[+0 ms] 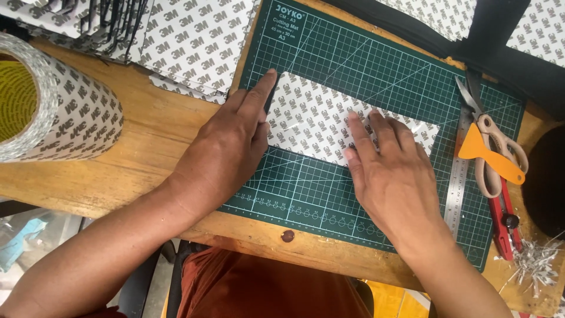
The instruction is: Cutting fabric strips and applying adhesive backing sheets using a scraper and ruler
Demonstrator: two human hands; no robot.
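Fingers of both hands, left hand (226, 150) and right hand (391, 176), press flat on the printed sheet (321, 121).

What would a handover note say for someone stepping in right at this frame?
Left hand: flat, index finger along the left edge of the printed liner sheet, holding nothing.
Right hand: fingers spread on the sheet's right part, pressing it down.
Sheet lies on the green cutting mat on the wooden table.
Steel ruler, scissors, orange scraper and red knife lie at the mat's right edge, untouched.
Tape roll at far left; cut sheets stacked above.
Done: sheet laid on the mat. Left: cannot tell.
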